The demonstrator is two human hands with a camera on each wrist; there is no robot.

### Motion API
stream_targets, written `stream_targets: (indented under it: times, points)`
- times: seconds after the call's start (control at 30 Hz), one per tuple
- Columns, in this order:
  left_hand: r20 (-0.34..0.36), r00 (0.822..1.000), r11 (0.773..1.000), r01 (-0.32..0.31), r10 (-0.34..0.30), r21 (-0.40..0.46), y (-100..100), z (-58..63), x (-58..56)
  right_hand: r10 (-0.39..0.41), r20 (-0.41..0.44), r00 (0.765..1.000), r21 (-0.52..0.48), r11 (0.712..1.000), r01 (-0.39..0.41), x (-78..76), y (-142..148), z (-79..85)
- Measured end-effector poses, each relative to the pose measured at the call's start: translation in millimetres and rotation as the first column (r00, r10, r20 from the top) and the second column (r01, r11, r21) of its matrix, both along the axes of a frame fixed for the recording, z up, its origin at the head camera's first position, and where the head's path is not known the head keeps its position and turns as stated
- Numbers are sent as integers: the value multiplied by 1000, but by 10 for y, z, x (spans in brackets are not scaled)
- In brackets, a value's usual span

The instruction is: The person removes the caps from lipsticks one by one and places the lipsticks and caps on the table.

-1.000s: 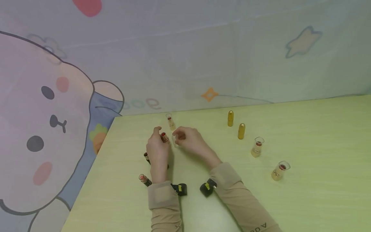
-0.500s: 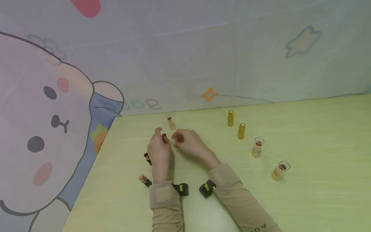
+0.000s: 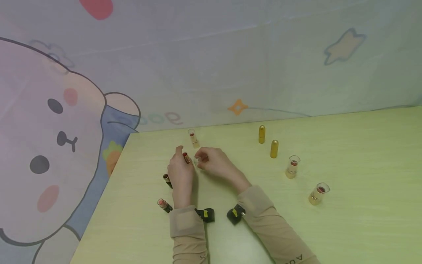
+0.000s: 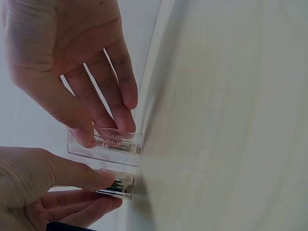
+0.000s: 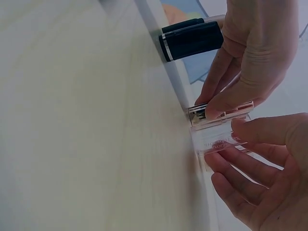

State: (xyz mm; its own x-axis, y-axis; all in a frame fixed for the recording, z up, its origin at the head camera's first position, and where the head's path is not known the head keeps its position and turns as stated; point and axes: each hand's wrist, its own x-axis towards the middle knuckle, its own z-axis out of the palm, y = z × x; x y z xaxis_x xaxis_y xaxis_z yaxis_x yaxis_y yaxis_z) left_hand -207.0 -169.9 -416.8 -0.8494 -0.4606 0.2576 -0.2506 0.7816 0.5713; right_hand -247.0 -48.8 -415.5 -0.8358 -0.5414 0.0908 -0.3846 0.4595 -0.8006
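My left hand [image 3: 180, 170] pinches the gold base of a red lipstick [image 3: 187, 158] between thumb and fingers. In the left wrist view the base [image 4: 124, 185] stands on the table. Just to its right, my right hand [image 3: 217, 163] holds a clear lipstick cap [image 3: 196, 161] between thumb and fingertips. In the right wrist view the cap [image 5: 214, 137] stands upright beside the lipstick [image 5: 196, 115], very close to it; whether they touch I cannot tell. Behind both hands stands a lipstick under a clear cap [image 3: 193, 138].
Two black-based lipsticks [image 3: 167, 180] [image 3: 165, 206] stand left of my left hand. To the right are two gold bullet-shaped tubes [image 3: 262, 134] [image 3: 274, 149] and two clear-capped lipsticks [image 3: 291, 168] [image 3: 316, 195]. A printed cloth [image 3: 211, 73] hangs behind the table.
My right hand has brought the clear cap slightly left and nearer, closer to the red lipstick. Over the last half second both hands stay almost still.
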Motion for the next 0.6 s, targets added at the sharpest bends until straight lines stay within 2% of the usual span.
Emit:
stream_targets:
  times: [0.33,0.47,0.6]
  points:
    - [-21,999,999,24,-24,32,22,57,30,8,7,1000,-11,1000,-8,-77,141,59]
    - [-24,999,999,41,-40,36,29,128,58,7,-3,1000,-1,1000,-7,-116,211,126]
    - [5,998,996,65,-65,60,42,226,101,2,-13,1000,-20,1000,-2,-140,275,198]
